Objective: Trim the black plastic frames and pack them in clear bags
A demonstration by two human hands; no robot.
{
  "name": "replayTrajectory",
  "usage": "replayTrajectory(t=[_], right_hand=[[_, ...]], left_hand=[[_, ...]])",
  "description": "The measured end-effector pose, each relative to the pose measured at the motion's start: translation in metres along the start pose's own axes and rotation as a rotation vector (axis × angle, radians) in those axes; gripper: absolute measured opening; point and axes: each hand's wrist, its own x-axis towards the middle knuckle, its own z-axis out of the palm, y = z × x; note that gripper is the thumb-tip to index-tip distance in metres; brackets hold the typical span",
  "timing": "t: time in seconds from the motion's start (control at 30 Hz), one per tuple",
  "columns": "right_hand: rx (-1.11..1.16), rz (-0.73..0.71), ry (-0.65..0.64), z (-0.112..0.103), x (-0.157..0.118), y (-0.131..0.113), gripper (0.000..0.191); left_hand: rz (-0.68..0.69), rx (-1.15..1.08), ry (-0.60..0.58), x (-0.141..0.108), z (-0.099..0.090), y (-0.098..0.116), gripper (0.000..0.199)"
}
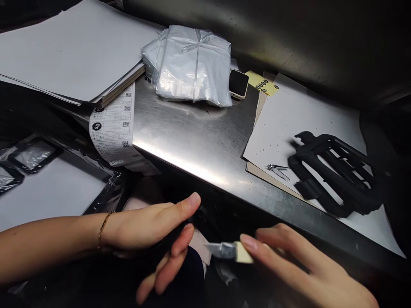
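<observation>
My right hand (298, 261) pinches the cream handle of a small knife (226, 251) between thumb and fingers. Its blade points left toward my left hand (160, 235), with a gap between them. The left thumb stretches up and right, apart from the loosely bent fingers below it. I make out nothing held there, though the background is very dark. On a white sheet (282, 115) at the right lies a black plastic frame (337, 171) with several slots, slightly blurred. Nail clippers (278, 171) rest beside it among small dark scraps.
Along the steel bench (192, 137) stand a stack of large white sheets (80, 51), a tied bundle of clear plastic bags (195, 64), a phone (238, 83) and a yellow sticker sheet (263, 83). Printed labels (114, 124) hang over the edge. Bagged black frames (34, 154) lie lower left.
</observation>
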Motion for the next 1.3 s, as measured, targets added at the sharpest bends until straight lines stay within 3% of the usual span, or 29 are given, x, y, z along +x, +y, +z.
replayTrajectory(t=[0.17, 0.3, 0.37, 0.47, 0.53, 0.63, 0.8, 0.97, 1.07, 1.2, 1.3], right_hand=[[-0.134, 0.060, 0.172, 0.007, 0.033, 0.060, 0.032], [-0.308, 0.016, 0.178, 0.020, 0.056, 0.099, 0.023], [-0.322, -0.042, 0.213, 0.021, 0.059, 0.089, 0.019], [-0.229, -0.182, 0.256, 0.016, 0.053, 0.040, 0.021], [-0.087, -0.326, 0.195, 0.012, 0.049, 0.003, 0.019], [0.010, -0.392, 0.115, 0.010, 0.051, -0.031, 0.016], [-0.097, -0.476, -0.004, 0.015, 0.064, -0.036, 0.024], [-0.135, -0.523, 0.022, 0.021, 0.064, -0.038, 0.028], [-0.130, -0.520, 0.022, 0.030, 0.064, -0.039, 0.023], [0.007, -0.450, 0.039, 0.030, 0.067, -0.040, 0.017], [0.387, -0.318, -0.049, 0.011, 0.065, -0.031, 0.021]], left_hand=[[-0.004, -0.014, 0.003, 0.001, -0.004, -0.003, 0.064], [0.008, -0.003, 0.049, 0.000, -0.005, -0.003, 0.065], [0.015, -0.010, 0.072, -0.001, -0.005, -0.002, 0.066], [0.000, -0.016, 0.082, -0.001, -0.006, 0.000, 0.066], [-0.013, -0.019, 0.091, 0.000, -0.006, 0.001, 0.066], [-0.006, -0.022, 0.125, 0.001, -0.003, 0.002, 0.066], [-0.059, -0.009, 0.179, 0.001, 0.000, 0.002, 0.068], [-0.018, -0.015, 0.187, 0.003, -0.002, 0.000, 0.068], [-0.067, -0.057, 0.205, 0.005, -0.004, -0.001, 0.070], [-0.100, -0.049, 0.205, 0.006, -0.008, -0.002, 0.072], [-0.053, -0.024, 0.153, 0.002, -0.011, -0.002, 0.070]])
